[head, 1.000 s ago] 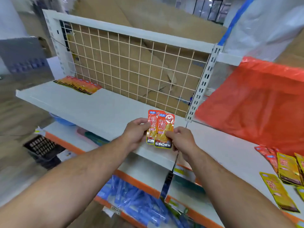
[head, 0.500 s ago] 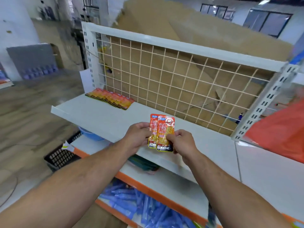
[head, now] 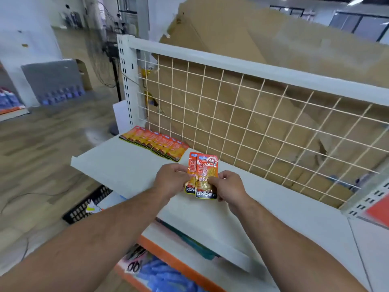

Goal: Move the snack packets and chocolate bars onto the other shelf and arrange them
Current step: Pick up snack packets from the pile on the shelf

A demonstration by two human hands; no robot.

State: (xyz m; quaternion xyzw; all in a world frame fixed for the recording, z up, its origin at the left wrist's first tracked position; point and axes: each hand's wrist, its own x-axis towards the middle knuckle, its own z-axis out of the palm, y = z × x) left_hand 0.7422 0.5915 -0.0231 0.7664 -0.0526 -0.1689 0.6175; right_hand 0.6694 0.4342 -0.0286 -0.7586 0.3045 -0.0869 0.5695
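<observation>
The left hand [head: 170,180] and right hand [head: 229,188] pinch two overlapping orange packets [head: 203,171] (the front one reads KONCHEW) upright over the white shelf [head: 126,163]. At the shelf's back left corner a row [head: 153,143] of like packets lies overlapped against the wire grid [head: 242,114], with cardboard [head: 231,28] behind it. A black crate [head: 84,207] sits on the floor below the shelf's left end.

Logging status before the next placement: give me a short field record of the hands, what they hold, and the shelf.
left hand: pinches the left edge of the held packets
right hand: pinches their lower right edge
held packets: two, orange, overlapping, upright, above the white shelf
packet row: overlapping orange packets lying at the shelf's back left, along the wire grid
</observation>
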